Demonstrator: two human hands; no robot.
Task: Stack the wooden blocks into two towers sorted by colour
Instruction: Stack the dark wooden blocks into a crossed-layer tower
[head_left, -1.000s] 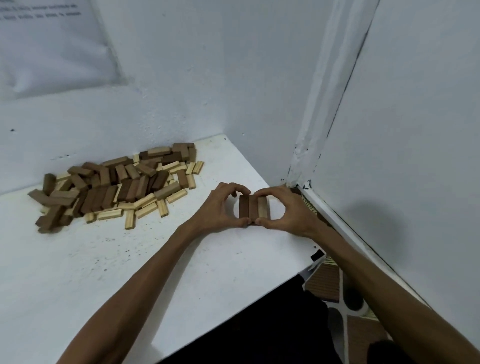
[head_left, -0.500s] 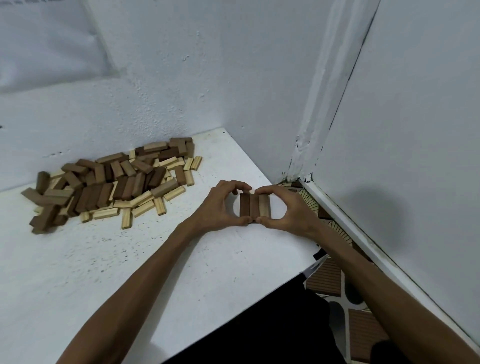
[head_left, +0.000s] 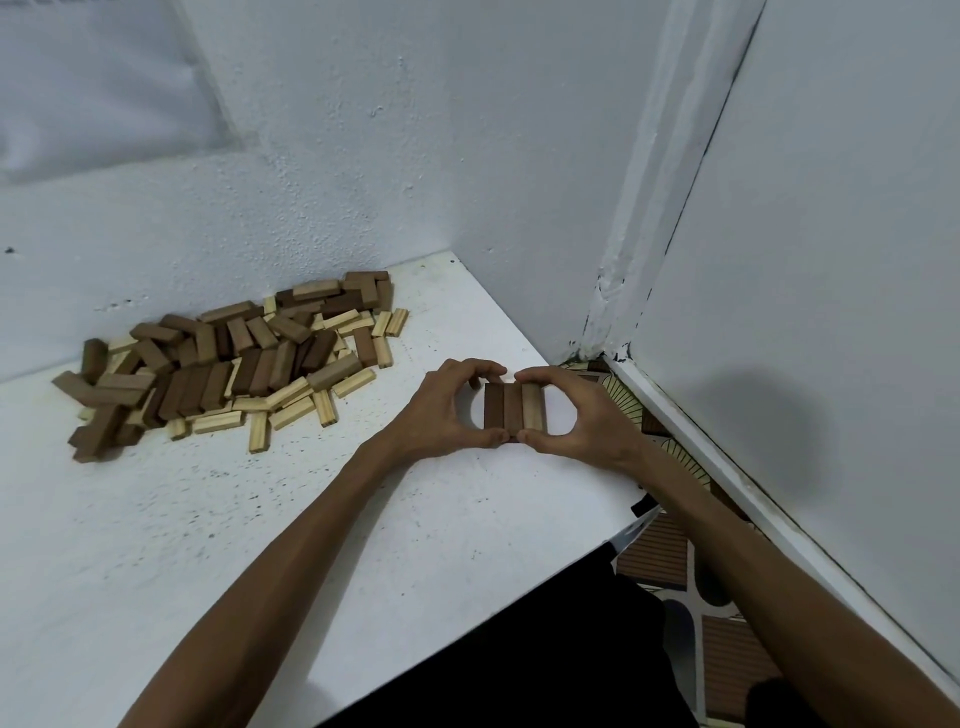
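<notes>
Row of three blocks: flat on desk. Left hand, right hand: fingers curled, grasping the row's ends, unchanged. Loose pile: unmoved.

white speckled table against white wall; patterned floor at right; paper sheet on wall

Your single head camera looks forward and down, wide and close over the worktop toward the wall corner, with your left hand and right hand at mid-frame.
</notes>
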